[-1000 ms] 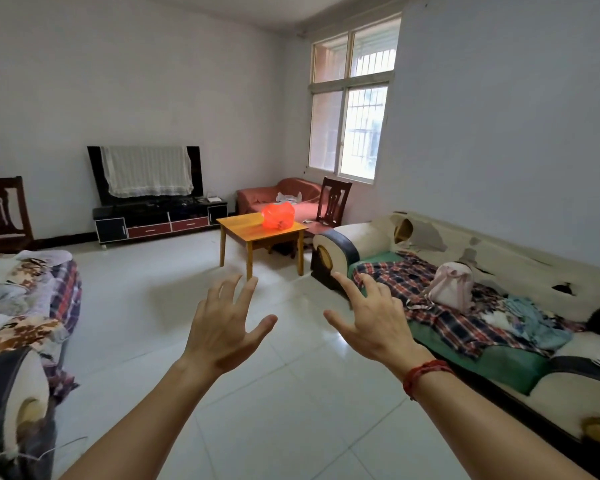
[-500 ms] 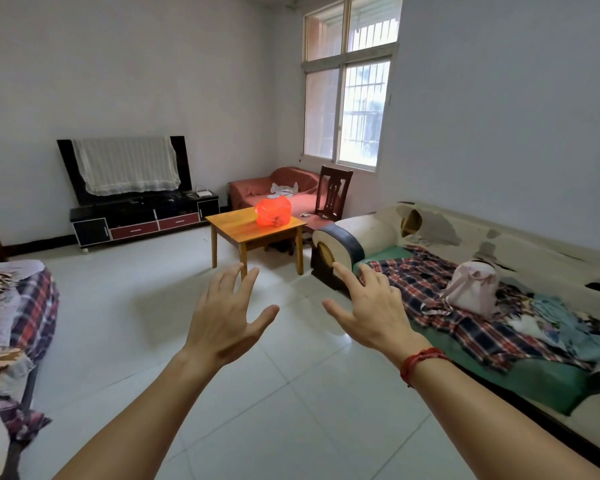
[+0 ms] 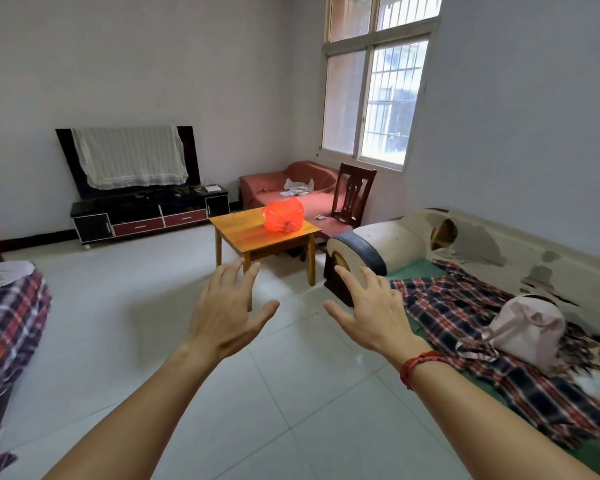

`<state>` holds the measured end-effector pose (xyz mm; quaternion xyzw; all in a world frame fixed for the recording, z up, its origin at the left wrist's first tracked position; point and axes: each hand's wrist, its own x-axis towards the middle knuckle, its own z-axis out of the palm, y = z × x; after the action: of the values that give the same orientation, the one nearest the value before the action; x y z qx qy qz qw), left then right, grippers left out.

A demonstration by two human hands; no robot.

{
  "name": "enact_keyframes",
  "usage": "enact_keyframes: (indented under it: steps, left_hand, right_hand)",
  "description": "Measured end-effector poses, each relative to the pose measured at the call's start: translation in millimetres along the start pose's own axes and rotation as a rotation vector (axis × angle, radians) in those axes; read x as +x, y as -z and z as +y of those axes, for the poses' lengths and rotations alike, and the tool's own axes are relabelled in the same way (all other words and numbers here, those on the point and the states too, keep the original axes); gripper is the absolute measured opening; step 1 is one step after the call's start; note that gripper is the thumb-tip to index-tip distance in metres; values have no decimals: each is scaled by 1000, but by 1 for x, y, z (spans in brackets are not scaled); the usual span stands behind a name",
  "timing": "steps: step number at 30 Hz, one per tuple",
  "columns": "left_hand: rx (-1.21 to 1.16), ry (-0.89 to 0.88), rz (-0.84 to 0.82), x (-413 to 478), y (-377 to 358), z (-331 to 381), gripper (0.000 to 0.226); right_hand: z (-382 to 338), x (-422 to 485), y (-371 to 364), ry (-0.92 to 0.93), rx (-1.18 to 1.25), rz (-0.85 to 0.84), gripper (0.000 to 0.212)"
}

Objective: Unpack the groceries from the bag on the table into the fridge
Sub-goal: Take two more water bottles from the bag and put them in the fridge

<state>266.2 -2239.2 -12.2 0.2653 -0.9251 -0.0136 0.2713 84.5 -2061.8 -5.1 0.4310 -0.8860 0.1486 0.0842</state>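
Observation:
A translucent red plastic bag (image 3: 284,215) sits on a small wooden table (image 3: 250,239) across the room, a few steps ahead of me. My left hand (image 3: 227,311) and my right hand (image 3: 369,311) are stretched out in front of me at mid-frame, fingers spread, palms down, holding nothing. Both hands are well short of the table. A red string is tied around my right wrist. No fridge is in view.
A worn sofa (image 3: 499,271) with a plaid cloth and a pink bag (image 3: 530,329) runs along the right. A dark chair (image 3: 352,195) and red couch (image 3: 291,187) stand behind the table. TV stand (image 3: 146,216) at the back wall. Plaid-covered furniture (image 3: 7,317) on the left. White tiled floor between.
The view has moved forward toward the table, which now looks larger and nearer. Both hands stay stretched out and spread as before.

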Motion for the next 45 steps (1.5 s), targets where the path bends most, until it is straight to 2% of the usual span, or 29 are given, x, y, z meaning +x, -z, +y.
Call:
enact_keyframes:
  steps: [13, 24, 38, 45]
  left_hand:
    - [28, -17, -9, 173, -132, -81, 78]
    - [-10, 8, -69, 385, -249, -189, 76]
    - [-22, 11, -139, 589, -392, -244, 77]
    - [-11, 39, -184, 725, -472, -262, 84]
  right_hand:
    - [29, 212, -99, 17, 3, -20, 68]
    - [31, 466, -178, 12, -14, -37, 69]
    - [95, 693, -273, -28, 7, -116, 71]
    - [143, 836, -321, -18, 22, -168, 70]
